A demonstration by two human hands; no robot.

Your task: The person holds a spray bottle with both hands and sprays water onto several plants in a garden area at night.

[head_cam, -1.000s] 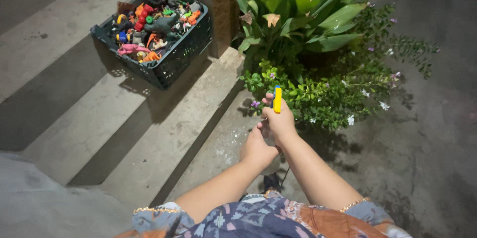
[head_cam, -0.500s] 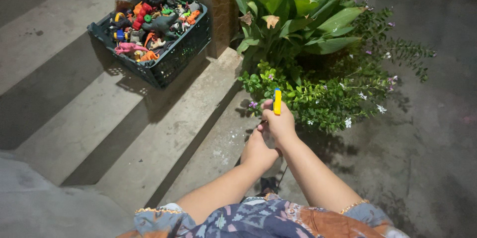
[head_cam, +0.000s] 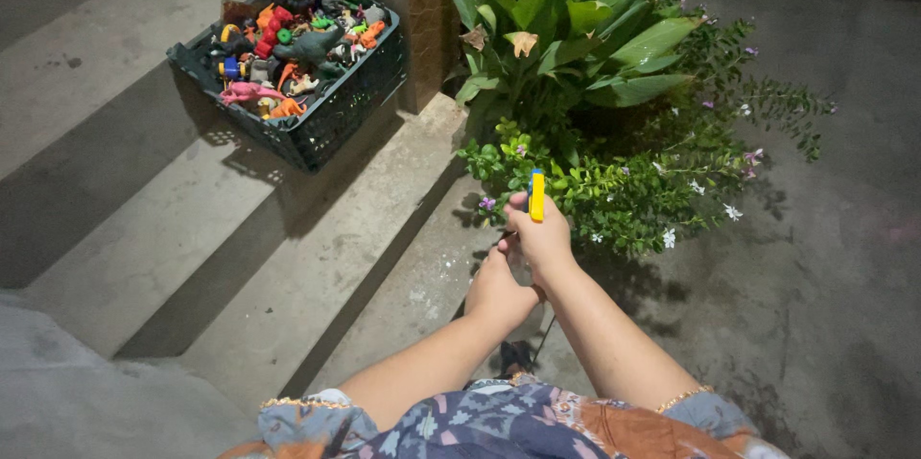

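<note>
Head view, looking down past a patterned garment onto two bare forearms stretched forward over a concrete floor [head_cam: 825, 258]. The right hand [head_cam: 543, 236] is raised in front of the body with its grip pinching a small yellow toy piece [head_cam: 536, 194], which has a blue tip at the top. The piece stands upright between thumb and fingers, just before the low flowering shrub [head_cam: 624, 195]. The left hand [head_cam: 499, 288] sits directly below and behind the right hand, touching it at the wrist; its fingers curl inward, but whether its grip closes on anything cannot be told, since the right hand hides the fingertips.

Behind the shrub grows a broad-leaved green plant [head_cam: 576, 27]. To the left, concrete steps [head_cam: 240, 258] rise toward the upper corner of the frame. A dark plastic crate [head_cam: 331, 118] rests on an upper step, well apart from the hands, and is filled with small coloured toys [head_cam: 283, 51], among them pink, orange, red and green figures.
</note>
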